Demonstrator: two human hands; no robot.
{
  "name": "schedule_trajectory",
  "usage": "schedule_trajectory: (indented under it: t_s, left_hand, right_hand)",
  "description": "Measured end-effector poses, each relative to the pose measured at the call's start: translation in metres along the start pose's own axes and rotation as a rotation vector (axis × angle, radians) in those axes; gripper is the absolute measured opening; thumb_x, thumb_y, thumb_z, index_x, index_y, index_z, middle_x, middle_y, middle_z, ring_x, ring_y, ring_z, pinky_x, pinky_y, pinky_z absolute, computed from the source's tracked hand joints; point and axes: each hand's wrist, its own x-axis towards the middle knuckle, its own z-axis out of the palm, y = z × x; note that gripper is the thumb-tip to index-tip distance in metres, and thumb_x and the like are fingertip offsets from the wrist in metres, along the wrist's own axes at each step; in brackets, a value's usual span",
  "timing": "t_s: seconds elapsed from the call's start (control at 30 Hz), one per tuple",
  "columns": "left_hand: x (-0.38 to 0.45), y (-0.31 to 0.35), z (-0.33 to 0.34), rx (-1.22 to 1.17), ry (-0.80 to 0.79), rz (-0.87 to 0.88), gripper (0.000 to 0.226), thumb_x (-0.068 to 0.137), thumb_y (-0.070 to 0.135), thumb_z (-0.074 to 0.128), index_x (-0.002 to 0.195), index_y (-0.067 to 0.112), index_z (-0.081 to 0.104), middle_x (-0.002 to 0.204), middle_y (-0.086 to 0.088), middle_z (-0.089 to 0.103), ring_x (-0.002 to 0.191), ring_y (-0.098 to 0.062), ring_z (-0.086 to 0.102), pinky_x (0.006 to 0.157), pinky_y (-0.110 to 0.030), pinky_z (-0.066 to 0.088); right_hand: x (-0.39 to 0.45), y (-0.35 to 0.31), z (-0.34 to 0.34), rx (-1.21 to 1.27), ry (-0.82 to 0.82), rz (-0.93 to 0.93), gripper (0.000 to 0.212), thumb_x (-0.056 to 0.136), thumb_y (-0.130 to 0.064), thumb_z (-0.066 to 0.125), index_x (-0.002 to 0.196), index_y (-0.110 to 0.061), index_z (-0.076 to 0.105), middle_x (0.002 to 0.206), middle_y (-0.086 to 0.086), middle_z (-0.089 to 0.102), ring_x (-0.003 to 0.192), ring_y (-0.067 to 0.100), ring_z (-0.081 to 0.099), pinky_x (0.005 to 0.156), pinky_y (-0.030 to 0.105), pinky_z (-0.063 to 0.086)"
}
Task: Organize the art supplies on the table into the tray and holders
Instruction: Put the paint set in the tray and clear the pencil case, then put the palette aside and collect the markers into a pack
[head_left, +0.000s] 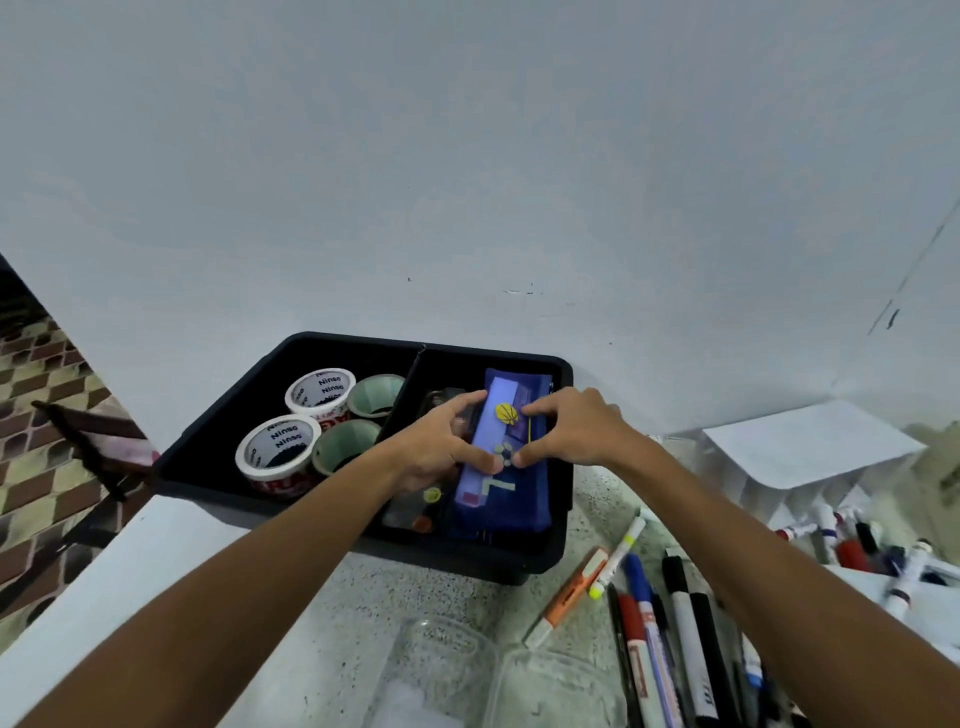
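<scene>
At centre frame, your left hand (439, 441) and right hand (569, 431) pinched a blue pencil case (501, 457), fingers clamped on it, inside the tray (218, 457); likely soft and light, best held by its long edges.

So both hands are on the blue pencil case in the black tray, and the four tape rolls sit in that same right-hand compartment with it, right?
Not quite. The head view shows the four tape rolls in the left compartment, across the divider from the pencil case. The rest holds: the left hand and right hand are both on the blue pencil case in the black tray's right compartment.
</scene>
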Motion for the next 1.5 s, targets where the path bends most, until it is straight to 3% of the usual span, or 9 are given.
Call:
schedule_trajectory:
  t_s: [0.3, 0.43, 0.63, 0.77, 0.87, 1.07, 1.2, 1.33, 1.5]
  left_hand:
    - [0.01, -0.013, -0.004, 0.34, -0.016, -0.086, 0.093, 0.07, -0.009, 0.078, 0.146, 0.022, 0.034, 0.12, -0.014, 0.059, 0.095, -0.024, 0.066, 0.071, -0.036, 0.058]
    - [0.014, -0.011, -0.005, 0.89, -0.025, -0.007, 0.102, 0.064, 0.029, 0.089, 0.148, 0.025, 0.031, 0.142, -0.008, 0.043, 0.122, -0.027, 0.05, 0.098, -0.039, 0.048]
    - [0.005, -0.004, 0.006, 1.693, 0.156, 0.396, 0.085, 0.067, 0.069, 0.07, 0.138, 0.028, 0.048, 0.126, -0.006, 0.047, 0.118, -0.026, 0.044, 0.087, -0.035, 0.044]
    - [0.001, -0.019, -0.007, 1.749, -0.067, 0.388, 0.091, 0.077, 0.074, 0.055, 0.152, 0.032, 0.024, 0.157, -0.006, 0.021, 0.144, -0.029, 0.015, 0.115, -0.049, 0.022]
    - [-0.001, -0.032, -0.014, 1.681, -0.057, 0.274, 0.089, 0.079, 0.073, 0.052, 0.152, 0.034, 0.02, 0.16, -0.006, 0.016, 0.148, -0.029, 0.006, 0.116, -0.057, 0.015]
    - [-0.039, -0.032, -0.011, 1.232, 0.054, 0.524, 0.066, 0.087, 0.061, 0.053, 0.138, 0.019, 0.051, 0.138, -0.004, 0.052, 0.131, -0.017, 0.041, 0.108, -0.032, 0.034]
    - [-0.077, -0.056, -0.009, 1.309, 0.083, 0.743, 0.056, 0.094, 0.055, 0.04, 0.128, 0.015, 0.06, 0.12, -0.001, 0.064, 0.113, -0.016, 0.055, 0.101, -0.038, 0.04]
    - [-0.088, -0.081, -0.01, 1.476, 0.232, 0.892, 0.044, 0.094, 0.04, 0.047, 0.125, 0.013, 0.061, 0.124, -0.008, 0.063, 0.121, -0.03, 0.054, 0.105, -0.054, 0.038]
    - [-0.133, -0.124, 0.02, 1.291, 0.268, 0.975, 0.047, 0.09, 0.027, 0.057, 0.131, 0.007, 0.056, 0.142, -0.013, 0.049, 0.142, -0.031, 0.03, 0.116, -0.052, 0.023]
  right_hand:
    - [-0.006, 0.012, 0.013, 0.051, 0.37, -0.08, 0.027, 0.088, -0.026, 0.063, 0.114, -0.022, 0.068, 0.116, 0.0, 0.059, 0.115, 0.023, 0.046, 0.081, 0.032, 0.045]
    - [-0.01, 0.014, 0.024, 0.02, 0.331, -0.13, 0.028, 0.089, -0.022, 0.061, 0.115, -0.02, 0.068, 0.124, 0.0, 0.058, 0.119, 0.026, 0.04, 0.093, 0.038, 0.043]
    - [-0.022, 0.015, 0.036, 0.004, 0.364, -0.198, 0.031, 0.088, -0.021, 0.063, 0.119, -0.018, 0.067, 0.132, 0.004, 0.054, 0.125, 0.026, 0.04, 0.102, 0.037, 0.037]
    - [-0.035, 0.017, 0.051, -0.025, 0.349, -0.273, 0.028, 0.094, -0.023, 0.057, 0.12, -0.016, 0.065, 0.133, 0.004, 0.053, 0.135, 0.024, 0.035, 0.108, 0.041, 0.033]
    - [-0.042, 0.019, 0.057, 0.009, 0.303, -0.262, 0.03, 0.098, -0.025, 0.052, 0.126, -0.017, 0.062, 0.139, 0.002, 0.05, 0.146, 0.023, 0.019, 0.114, 0.039, 0.026]
    - [-0.071, 0.017, 0.067, 0.041, 0.336, -0.306, 0.042, 0.098, -0.038, 0.05, 0.133, -0.015, 0.056, 0.146, 0.005, 0.045, 0.146, 0.021, 0.021, 0.115, 0.029, 0.018]
    - [-0.1, 0.014, 0.099, -0.019, 0.425, -0.364, 0.062, 0.098, -0.057, 0.029, 0.134, -0.015, 0.056, 0.146, 0.008, 0.046, 0.145, 0.027, 0.025, 0.114, 0.042, 0.029]
    - [-0.106, 0.01, 0.11, -0.158, 0.509, -0.317, 0.062, 0.103, -0.048, 0.02, 0.126, -0.009, 0.062, 0.137, 0.017, 0.054, 0.135, 0.04, 0.04, 0.103, 0.057, 0.041]
    - [-0.166, 0.005, 0.142, -0.101, 0.621, -0.29, 0.046, 0.093, -0.021, 0.036, 0.132, -0.004, 0.055, 0.139, 0.018, 0.051, 0.134, 0.034, 0.042, 0.109, 0.047, 0.038]
